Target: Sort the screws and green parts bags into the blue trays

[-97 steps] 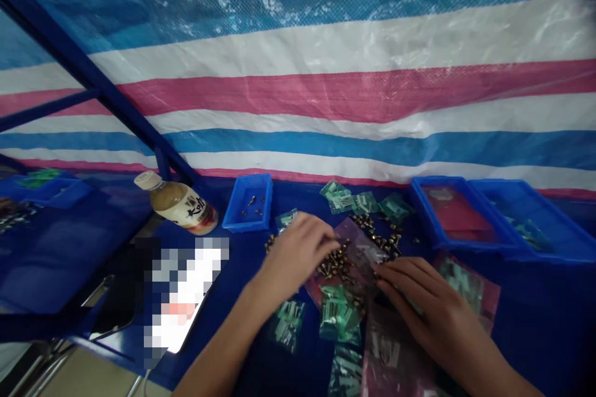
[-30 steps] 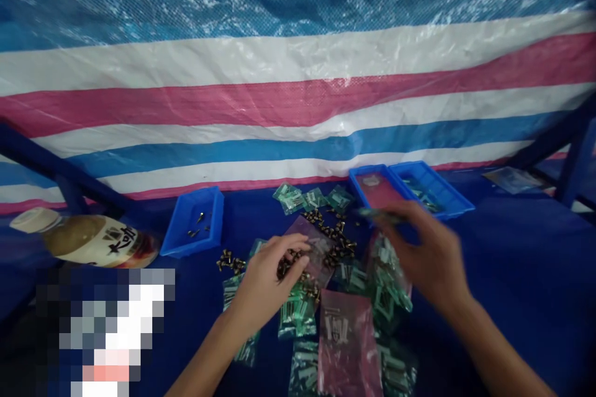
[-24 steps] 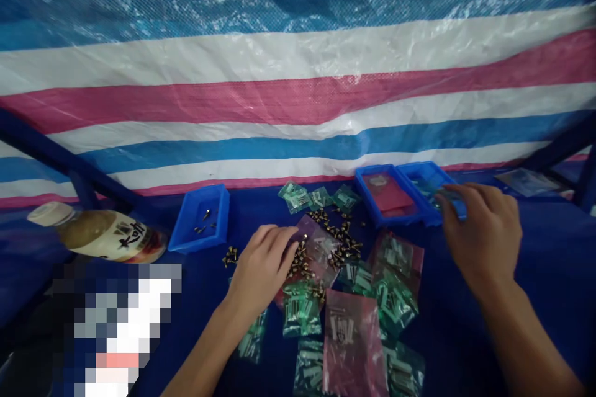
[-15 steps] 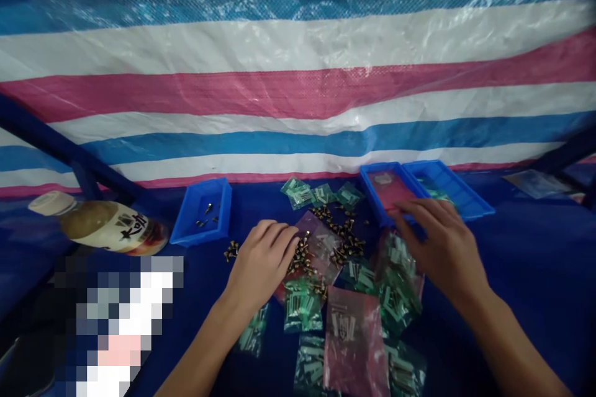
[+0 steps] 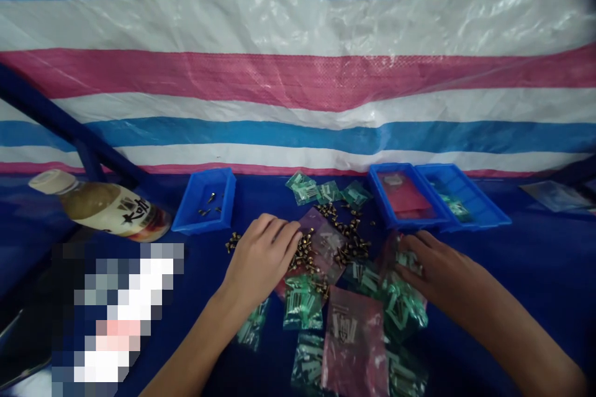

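My left hand (image 5: 266,253) is closed, fingers together and curled down at the left side of a pile of small brass-coloured screws (image 5: 305,251). Its fingertips are hidden, so what they hold does not show. Over on the right, my right hand (image 5: 431,263) has its fingers and thumb around the upper part of a small clear plastic bag (image 5: 408,260) of pale parts. A flat pinkish bag (image 5: 321,229) lies among the screws. Nearer me are a green-tinted bag (image 5: 302,304) of pale strips and a pink bag (image 5: 356,347) with similar pieces.
A blue tray (image 5: 226,205) with a few screws stands at left. At right are a blue tray (image 5: 379,198) holding pink bags and another blue tray (image 5: 484,205) with green bags. A drink bottle (image 5: 112,208) lies far left. Striped sheeting (image 5: 298,80) hangs behind.
My right hand has moved down and toward me, from the edge of the pink-bag tray onto the bag of parts. My left hand stays at the screws. The view has shifted slightly.
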A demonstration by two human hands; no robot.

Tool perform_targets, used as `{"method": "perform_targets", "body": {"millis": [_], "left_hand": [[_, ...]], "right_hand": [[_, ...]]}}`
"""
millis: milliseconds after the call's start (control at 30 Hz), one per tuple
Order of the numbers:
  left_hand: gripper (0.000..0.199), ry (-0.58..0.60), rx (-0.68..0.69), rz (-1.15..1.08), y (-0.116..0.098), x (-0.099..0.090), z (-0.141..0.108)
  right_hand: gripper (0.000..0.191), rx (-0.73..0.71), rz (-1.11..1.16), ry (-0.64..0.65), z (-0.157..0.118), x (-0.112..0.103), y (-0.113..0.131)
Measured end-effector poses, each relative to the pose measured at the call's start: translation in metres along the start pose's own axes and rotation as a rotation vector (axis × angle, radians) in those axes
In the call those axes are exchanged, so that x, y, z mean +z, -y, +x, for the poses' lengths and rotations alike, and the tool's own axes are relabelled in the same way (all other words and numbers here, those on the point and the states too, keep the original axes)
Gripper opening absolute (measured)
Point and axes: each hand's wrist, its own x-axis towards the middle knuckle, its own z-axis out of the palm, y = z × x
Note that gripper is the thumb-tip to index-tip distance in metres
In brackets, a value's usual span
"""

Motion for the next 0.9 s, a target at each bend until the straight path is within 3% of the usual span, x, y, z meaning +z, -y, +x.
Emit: {"method": "perform_targets", "body": {"millis": [133, 267, 367, 467, 600, 767, 900], "left_hand": [[0.027, -0.027, -0.041, -0.027, -0.003, 0.002, -0.001], [0.022, -0.028, -0.125, -0.333, -0.015, 0.003, -0.003], [0.025, 0.089, -0.212, -0.663, -0.026, 0.000, -0.004], [0.031, 0.267, -0.311, -0.959, -0.035, -0.005, -0.005], [0.019, 0.347, -0.475, -1.115, -0.037, -0.004, -0.004], [0.020, 0.253, -0.662, -1.312, -0.031, 0.000, 0.001], [0.023, 0.316, -0.712, -1.516, -0.034, -0.001, 0.003]], "right_hand": [[0.006, 0.065, 0.033, -0.016, 0.004, -0.016, 0.008], [0.011, 0.078, 0.408, -0.058, 0.009, -0.042, 0.028], [0.019, 0.081, 0.752, 0.032, 0.013, -0.049, 0.052], [0.023, 0.074, 1.058, 0.150, 0.016, -0.043, 0.075], [0.026, 0.116, 1.389, 0.284, 0.018, -0.031, 0.090], [0.026, 0.193, 1.489, 0.310, 0.019, -0.030, 0.089], [0.022, 0.170, 1.435, 0.311, 0.022, -0.033, 0.090]]}}
